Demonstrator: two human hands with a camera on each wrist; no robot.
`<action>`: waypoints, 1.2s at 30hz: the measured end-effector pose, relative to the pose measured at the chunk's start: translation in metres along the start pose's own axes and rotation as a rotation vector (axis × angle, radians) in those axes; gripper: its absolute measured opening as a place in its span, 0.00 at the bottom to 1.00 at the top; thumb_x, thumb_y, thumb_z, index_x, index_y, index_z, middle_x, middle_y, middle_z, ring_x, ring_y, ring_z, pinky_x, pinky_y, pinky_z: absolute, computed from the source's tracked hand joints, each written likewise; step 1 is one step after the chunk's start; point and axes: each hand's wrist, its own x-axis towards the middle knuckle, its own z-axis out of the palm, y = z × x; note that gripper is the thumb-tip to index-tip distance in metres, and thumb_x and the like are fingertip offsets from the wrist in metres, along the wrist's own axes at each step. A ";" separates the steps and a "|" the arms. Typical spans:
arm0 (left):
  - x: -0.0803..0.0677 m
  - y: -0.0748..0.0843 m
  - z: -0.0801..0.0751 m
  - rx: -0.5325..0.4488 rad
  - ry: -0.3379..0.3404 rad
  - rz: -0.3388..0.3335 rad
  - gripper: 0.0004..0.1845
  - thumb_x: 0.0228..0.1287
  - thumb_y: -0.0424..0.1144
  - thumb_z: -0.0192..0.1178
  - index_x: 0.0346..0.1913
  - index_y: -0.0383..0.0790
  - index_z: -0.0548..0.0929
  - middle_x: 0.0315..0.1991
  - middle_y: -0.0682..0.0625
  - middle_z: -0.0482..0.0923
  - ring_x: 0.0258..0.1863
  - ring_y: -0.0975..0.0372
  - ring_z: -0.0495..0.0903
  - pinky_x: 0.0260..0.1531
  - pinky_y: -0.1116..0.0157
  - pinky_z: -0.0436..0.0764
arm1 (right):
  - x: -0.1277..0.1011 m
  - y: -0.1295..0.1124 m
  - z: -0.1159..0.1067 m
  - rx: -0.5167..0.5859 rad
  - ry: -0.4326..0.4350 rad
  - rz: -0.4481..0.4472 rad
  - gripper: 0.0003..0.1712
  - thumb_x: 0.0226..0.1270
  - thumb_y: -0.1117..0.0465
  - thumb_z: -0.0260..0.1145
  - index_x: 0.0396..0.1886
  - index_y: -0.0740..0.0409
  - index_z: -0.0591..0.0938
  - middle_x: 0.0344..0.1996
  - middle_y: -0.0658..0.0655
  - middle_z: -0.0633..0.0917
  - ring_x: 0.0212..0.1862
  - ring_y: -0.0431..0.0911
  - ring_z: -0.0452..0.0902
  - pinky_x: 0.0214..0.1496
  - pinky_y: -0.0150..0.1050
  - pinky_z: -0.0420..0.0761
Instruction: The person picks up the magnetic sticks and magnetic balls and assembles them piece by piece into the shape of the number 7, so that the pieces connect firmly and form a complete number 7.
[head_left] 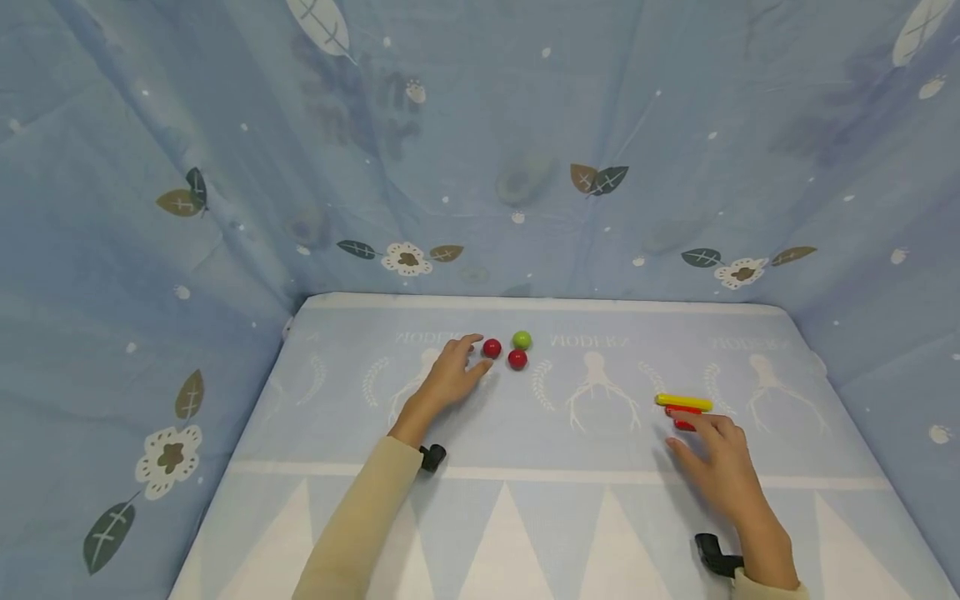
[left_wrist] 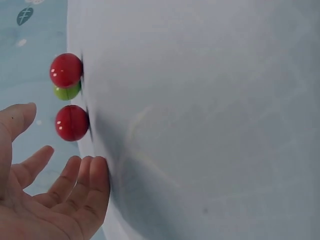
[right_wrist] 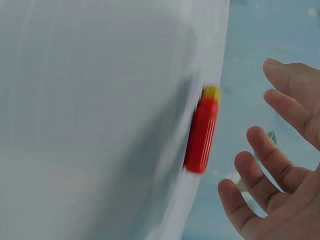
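1. We've got two glossy red balls point(head_left: 517, 360) sitting close together.
2. Our lime-green ball point(head_left: 522, 340) sits just behind the right-hand one.
3. Yellow stick point(head_left: 684, 402) lies flat, crossways; we see two red sticks point(head_left: 685, 425), partly hidden, just in front.

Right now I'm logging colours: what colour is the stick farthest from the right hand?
Yellow; that stick shows best in the head view.

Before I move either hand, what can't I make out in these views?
Red sticks, head view: partly covered by fingers of the right hand.
Yellow stick, right wrist view: mostly hidden behind red; its visible end is blurred.
Green ball, left wrist view: mostly hidden behind the upper red ball.
Left hand, left wrist view: palm cut off by the frame's edges.
Right sleeve, head view: mostly cut off by the bottom edge.
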 end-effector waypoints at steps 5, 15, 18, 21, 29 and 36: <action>0.007 -0.002 0.000 -0.029 -0.011 -0.028 0.30 0.72 0.50 0.60 0.72 0.46 0.68 0.58 0.40 0.70 0.53 0.51 0.76 0.51 0.53 0.77 | -0.002 0.011 -0.010 0.040 -0.054 0.147 0.23 0.62 0.66 0.74 0.56 0.63 0.81 0.50 0.68 0.73 0.53 0.66 0.65 0.46 0.59 0.65; 0.018 -0.006 0.003 0.005 -0.051 -0.024 0.29 0.73 0.49 0.59 0.72 0.46 0.69 0.54 0.39 0.71 0.50 0.52 0.75 0.49 0.53 0.76 | -0.007 0.032 -0.013 0.023 -0.128 0.280 0.21 0.66 0.65 0.70 0.57 0.65 0.78 0.51 0.73 0.74 0.55 0.69 0.61 0.47 0.64 0.64; 0.021 -0.008 0.004 0.038 -0.069 -0.031 0.30 0.73 0.51 0.59 0.73 0.48 0.68 0.53 0.40 0.70 0.49 0.53 0.73 0.49 0.53 0.75 | -0.007 0.035 -0.012 0.018 -0.130 0.279 0.21 0.66 0.65 0.70 0.57 0.65 0.78 0.49 0.73 0.76 0.54 0.68 0.62 0.46 0.62 0.64; 0.022 -0.008 0.004 0.066 -0.084 -0.030 0.30 0.74 0.53 0.57 0.74 0.49 0.67 0.55 0.38 0.69 0.50 0.52 0.72 0.51 0.52 0.74 | -0.008 0.037 -0.012 0.011 -0.128 0.271 0.21 0.65 0.66 0.71 0.56 0.65 0.79 0.46 0.72 0.77 0.50 0.65 0.64 0.44 0.56 0.64; 0.025 -0.001 0.001 0.079 -0.125 -0.051 0.29 0.75 0.55 0.55 0.73 0.50 0.67 0.60 0.34 0.65 0.55 0.47 0.70 0.56 0.47 0.71 | -0.008 0.039 -0.012 0.003 -0.138 0.268 0.19 0.65 0.66 0.71 0.54 0.66 0.80 0.45 0.72 0.77 0.46 0.61 0.66 0.42 0.51 0.65; 0.026 0.001 0.002 0.095 -0.129 -0.079 0.27 0.75 0.55 0.54 0.72 0.52 0.68 0.60 0.36 0.65 0.53 0.48 0.71 0.54 0.48 0.72 | -0.009 0.040 -0.010 0.006 -0.142 0.292 0.19 0.66 0.66 0.70 0.55 0.66 0.79 0.46 0.72 0.75 0.46 0.62 0.66 0.43 0.55 0.68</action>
